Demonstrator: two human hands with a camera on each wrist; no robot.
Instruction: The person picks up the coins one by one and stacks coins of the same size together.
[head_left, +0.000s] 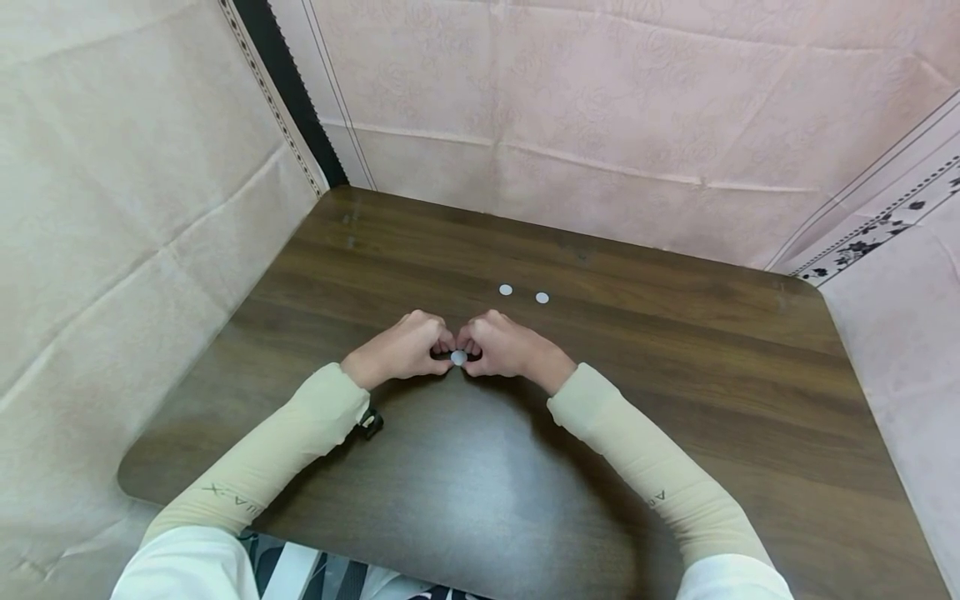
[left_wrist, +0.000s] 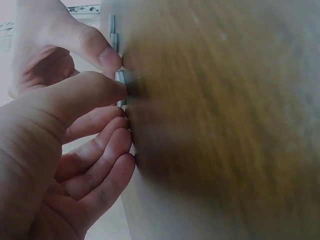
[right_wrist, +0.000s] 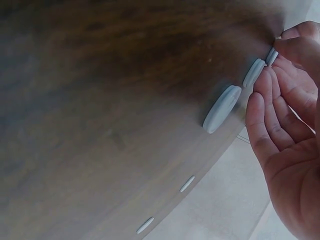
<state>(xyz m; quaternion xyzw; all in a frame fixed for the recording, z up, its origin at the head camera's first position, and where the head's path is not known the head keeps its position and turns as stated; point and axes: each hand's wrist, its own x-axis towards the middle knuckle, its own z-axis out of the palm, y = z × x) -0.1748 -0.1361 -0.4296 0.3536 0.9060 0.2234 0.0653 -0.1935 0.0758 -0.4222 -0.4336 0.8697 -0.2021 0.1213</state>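
Both hands meet over the middle of the wooden table, their curled fingertips down at its surface. Between them lies a small white disc, flat and round. My left hand pinches it from the left, the thumb touching its edge in the left wrist view. From the right, my right hand pinches the same disc. In the right wrist view, a second white disc lies close by the right fingertips, and a larger-looking white disc lies nearer that camera. The hands hide those from the head view.
Beyond the hands, two more white discs lie apart on the table, one on the left and one on the right. A small black device sits at the left wrist. Pale patterned cloth hangs behind the table.
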